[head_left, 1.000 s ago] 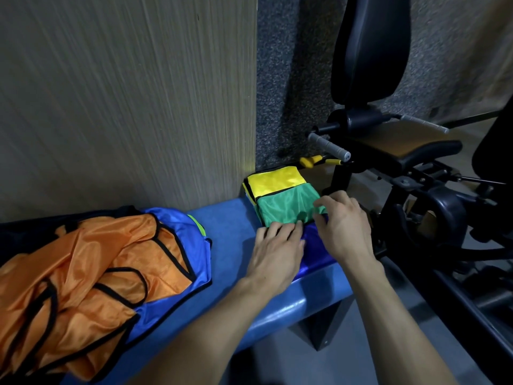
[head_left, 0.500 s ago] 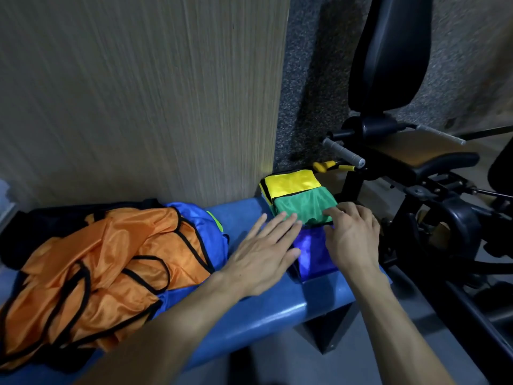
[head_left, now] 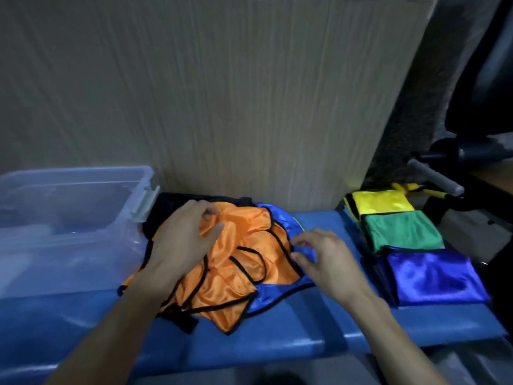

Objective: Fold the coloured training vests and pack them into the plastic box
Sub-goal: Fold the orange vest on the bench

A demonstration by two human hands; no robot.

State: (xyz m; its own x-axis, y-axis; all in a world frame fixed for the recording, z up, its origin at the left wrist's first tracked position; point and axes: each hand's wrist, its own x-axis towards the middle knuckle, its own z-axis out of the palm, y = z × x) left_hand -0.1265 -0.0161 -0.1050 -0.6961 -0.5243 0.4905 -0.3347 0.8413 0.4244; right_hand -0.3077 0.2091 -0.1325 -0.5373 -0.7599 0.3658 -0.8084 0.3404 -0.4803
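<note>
Box (head_left: 69, 201) of clear plastic sits at the left of the frame on the blue counter (head_left: 277, 343); just right of it, the left hand (head_left: 180, 243) hovers with loose, empty grip over the crumpled orange vest (head_left: 238, 273); the right hand (head_left: 327, 262), also slack and empty, hangs at the heap's right edge; both look equally near; folded vests (head_left: 402, 232) lie far right.

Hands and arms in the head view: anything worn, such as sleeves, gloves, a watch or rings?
Nothing worn shows. The left hand and right hand are bare, without gloves, and both forearms are uncovered down to the frame edge: no sleeves, watch or wristband. Motion blur hides any rings.
</note>
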